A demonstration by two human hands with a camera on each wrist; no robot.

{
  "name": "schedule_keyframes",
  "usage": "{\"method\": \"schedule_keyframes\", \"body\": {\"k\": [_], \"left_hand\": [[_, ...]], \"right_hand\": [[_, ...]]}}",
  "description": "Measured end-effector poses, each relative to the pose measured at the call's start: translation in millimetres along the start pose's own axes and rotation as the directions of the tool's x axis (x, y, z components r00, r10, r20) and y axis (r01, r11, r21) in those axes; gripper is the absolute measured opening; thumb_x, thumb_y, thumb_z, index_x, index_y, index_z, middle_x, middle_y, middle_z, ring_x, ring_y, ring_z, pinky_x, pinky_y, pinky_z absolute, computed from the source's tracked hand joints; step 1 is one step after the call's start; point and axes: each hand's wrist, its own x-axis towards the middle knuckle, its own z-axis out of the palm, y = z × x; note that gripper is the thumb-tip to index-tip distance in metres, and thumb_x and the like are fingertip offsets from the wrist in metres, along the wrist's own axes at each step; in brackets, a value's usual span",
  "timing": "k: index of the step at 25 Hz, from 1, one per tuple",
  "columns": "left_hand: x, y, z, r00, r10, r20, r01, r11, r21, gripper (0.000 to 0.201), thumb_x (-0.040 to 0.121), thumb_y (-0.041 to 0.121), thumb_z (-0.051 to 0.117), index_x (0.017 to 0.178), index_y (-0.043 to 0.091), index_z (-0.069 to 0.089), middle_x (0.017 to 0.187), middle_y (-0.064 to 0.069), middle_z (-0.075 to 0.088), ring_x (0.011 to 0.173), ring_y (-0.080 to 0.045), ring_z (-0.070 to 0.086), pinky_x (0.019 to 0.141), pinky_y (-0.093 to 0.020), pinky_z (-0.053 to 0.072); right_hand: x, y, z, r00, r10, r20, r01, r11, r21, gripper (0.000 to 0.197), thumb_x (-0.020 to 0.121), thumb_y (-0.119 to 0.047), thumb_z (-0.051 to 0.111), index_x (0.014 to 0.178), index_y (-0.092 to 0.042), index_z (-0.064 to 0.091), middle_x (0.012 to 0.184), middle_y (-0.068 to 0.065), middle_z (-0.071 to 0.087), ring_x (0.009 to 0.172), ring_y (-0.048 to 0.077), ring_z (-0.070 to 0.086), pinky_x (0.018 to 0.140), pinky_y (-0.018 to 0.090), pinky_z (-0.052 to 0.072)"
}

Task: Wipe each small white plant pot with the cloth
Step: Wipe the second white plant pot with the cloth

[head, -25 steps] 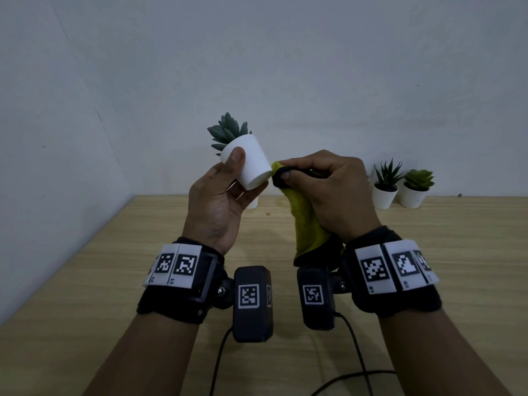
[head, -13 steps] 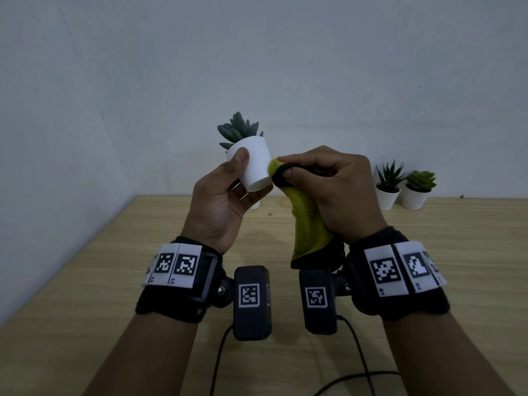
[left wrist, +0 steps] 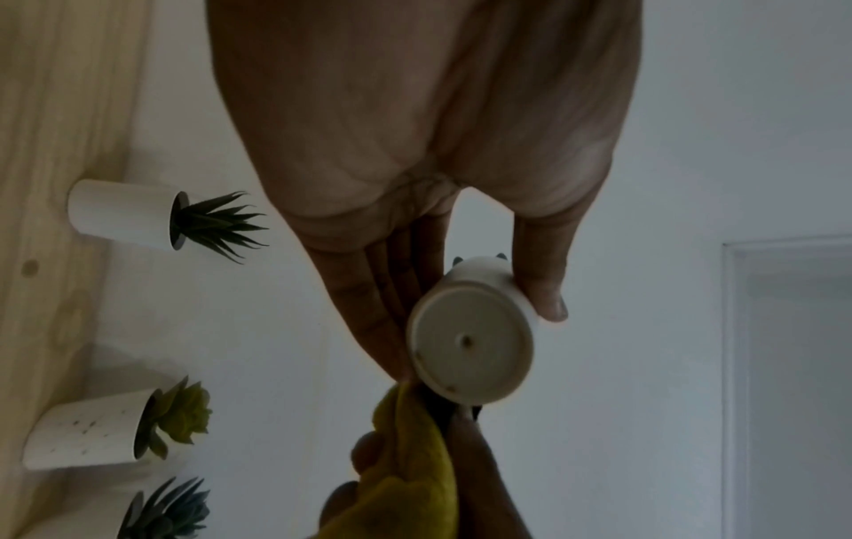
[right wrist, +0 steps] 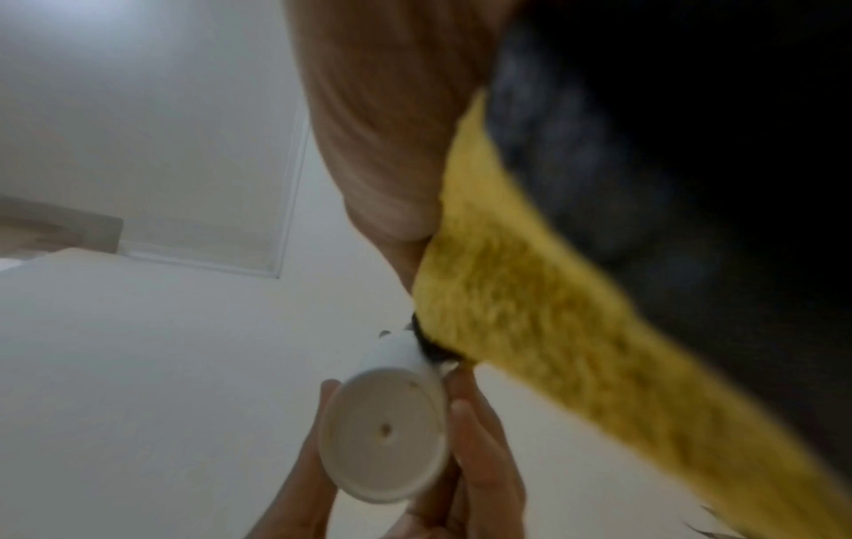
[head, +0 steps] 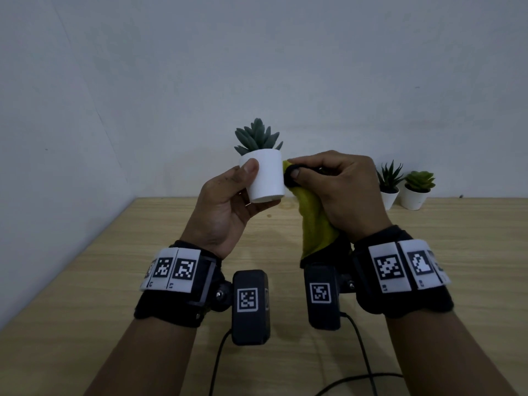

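My left hand [head: 228,201] holds a small white pot [head: 265,175] with a grey-green succulent upright above the table, thumb on its near side and fingers behind. Its round base [left wrist: 472,344] [right wrist: 385,435] shows in both wrist views. My right hand [head: 334,184] grips a yellow-and-black cloth [head: 314,224] [right wrist: 553,310] and presses a bunched corner against the pot's right side. The rest of the cloth hangs below that hand. Two more white pots [head: 390,197] [head: 414,199] stand at the back right by the wall.
The wooden table [head: 143,281] meets grey walls at the left and the back. In the left wrist view a third potted plant [left wrist: 166,510] shows beside the two standing pots [left wrist: 120,215] [left wrist: 88,434]. Black cables [head: 363,367] trail over the table's near edge.
The left hand has turned the pot from tilted left to upright and shifted it slightly right. The right hand keeps the cloth against the pot's side.
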Motion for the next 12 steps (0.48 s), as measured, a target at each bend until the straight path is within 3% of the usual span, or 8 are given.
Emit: {"method": "schedule_keyframes", "body": {"k": [2, 5, 8, 12], "left_hand": [[0, 2, 1, 0.999, -0.003, -0.038, 0.001, 0.997, -0.072, 0.044, 0.077, 0.032, 0.07, 0.11, 0.004, 0.068, 0.108, -0.016, 0.068, 0.097, -0.027, 0.067, 0.076, -0.037, 0.059], [2, 1, 2, 0.992, -0.016, -0.124, -0.008, 0.981, -0.193, 0.054, 0.079, 0.032, 0.065, 0.124, 0.004, 0.059, 0.114, -0.016, 0.066, 0.1, -0.028, 0.067, 0.086, -0.039, 0.058], [2, -2, 6, 0.983, -0.074, -0.168, 0.004, 0.923, -0.385, 0.069, 0.075, 0.029, 0.069, 0.134, 0.0, 0.049, 0.125, -0.019, 0.062, 0.108, -0.03, 0.066, 0.088, -0.039, 0.057], [0, -5, 11, 0.987, -0.087, -0.136, 0.015, 0.89, -0.456, 0.072, 0.076, 0.026, 0.07, 0.136, -0.004, 0.046, 0.122, -0.019, 0.064, 0.105, -0.028, 0.068, 0.086, -0.034, 0.057]], "right_hand": [[-2, -1, 0, 0.998, 0.017, 0.068, -0.018, 1.0, 0.025, 0.016, 0.078, -0.001, 0.075, 0.092, -0.01, 0.076, 0.088, 0.006, 0.073, 0.079, 0.008, 0.07, 0.07, 0.016, 0.053], [-1, -3, 3, 0.999, 0.012, 0.045, -0.019, 0.987, 0.16, 0.016, 0.078, 0.002, 0.073, 0.093, -0.006, 0.076, 0.089, 0.011, 0.074, 0.082, 0.017, 0.072, 0.072, 0.022, 0.055], [-1, -2, 5, 0.999, 0.01, -0.036, -0.005, 0.99, 0.141, 0.018, 0.078, 0.002, 0.074, 0.093, -0.007, 0.076, 0.089, 0.009, 0.074, 0.078, 0.01, 0.071, 0.07, 0.019, 0.054], [-5, -5, 8, 0.997, -0.077, 0.025, 0.075, 0.996, 0.048, 0.017, 0.076, -0.002, 0.076, 0.089, -0.012, 0.076, 0.09, 0.007, 0.073, 0.083, 0.013, 0.07, 0.072, 0.022, 0.055]]}}
